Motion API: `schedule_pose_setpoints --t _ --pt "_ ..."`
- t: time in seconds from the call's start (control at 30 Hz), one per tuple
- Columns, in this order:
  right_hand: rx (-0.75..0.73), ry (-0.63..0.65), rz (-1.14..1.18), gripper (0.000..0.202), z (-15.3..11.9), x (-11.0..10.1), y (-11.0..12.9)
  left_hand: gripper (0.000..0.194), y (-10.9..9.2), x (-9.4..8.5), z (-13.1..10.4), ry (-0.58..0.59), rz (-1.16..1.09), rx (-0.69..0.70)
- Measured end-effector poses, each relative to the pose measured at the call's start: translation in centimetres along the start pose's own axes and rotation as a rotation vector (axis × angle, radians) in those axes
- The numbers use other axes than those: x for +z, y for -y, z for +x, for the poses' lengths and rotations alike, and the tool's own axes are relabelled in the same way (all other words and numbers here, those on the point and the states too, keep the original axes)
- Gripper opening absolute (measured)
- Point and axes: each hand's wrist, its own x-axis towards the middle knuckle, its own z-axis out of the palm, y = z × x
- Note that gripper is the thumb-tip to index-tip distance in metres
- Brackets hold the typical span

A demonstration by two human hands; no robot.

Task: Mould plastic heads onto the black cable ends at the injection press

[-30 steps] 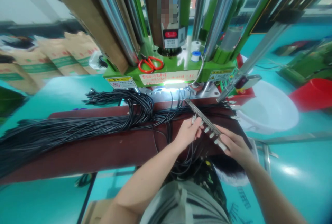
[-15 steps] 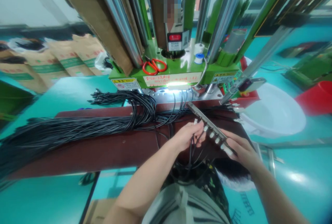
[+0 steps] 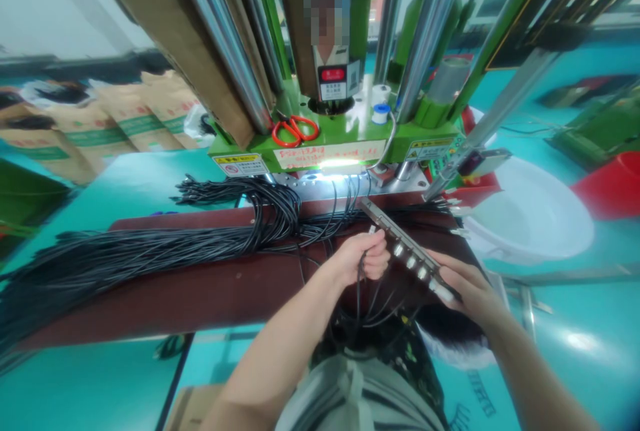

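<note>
My right hand [image 3: 470, 290] is closed on the lower right end of a long metal bar fixture [image 3: 400, 238], held tilted over the brown work surface. Several silver cable connectors [image 3: 411, 262] stick out along the bar's near edge, with thin black cables trailing toward my lap. Just left of the bar, my left hand [image 3: 361, 259] is closed in a pinch on a black cable [image 3: 359, 288]. Its pale connector tip [image 3: 373, 229] shows above the thumb, close to the bar's upper part. The fingers partly hide this cable.
Behind the brown board [image 3: 200, 298] stands a green press [image 3: 295, 154] with a lit working area. Red-handled scissors [image 3: 295, 131] lie on it. A thick bundle of black cables [image 3: 150, 248] covers the board's left side. To the right are a white basin [image 3: 540, 214] and a red bucket [image 3: 613, 184].
My left hand has shifted slightly left, away from the bar, and its fingers have curled in more. The bar and my right hand stay nearly in place.
</note>
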Motion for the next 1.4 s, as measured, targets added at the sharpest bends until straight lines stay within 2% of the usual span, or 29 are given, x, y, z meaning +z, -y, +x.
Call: schedule_pose_setpoints --t 0.2,0.33,0.7,1.2,1.4 --pt "-0.021 -0.062 0.029 0.052 -0.25 0.25 -0.13 0.048 0.09 0.26 -0.21 0.034 0.03 0.028" --pt "-0.023 -0.027 0.028 0.054 -0.18 0.17 -0.17 0.049 0.33 0.4 -0.09 0.067 0.06 0.039" --pt "-0.113 0.036 -0.104 0.052 0.09 -0.14 -0.44 0.048 0.42 0.55 0.03 0.008 0.045 0.043" --pt "-0.04 -0.02 -0.078 0.057 -0.07 0.3 -0.08 0.049 0.46 0.84 0.09 -0.004 -0.001 0.041" --pt "-0.066 -0.026 -0.104 0.055 0.18 0.12 -0.78 0.049 0.3 0.78 0.08 0.007 -0.001 0.036"
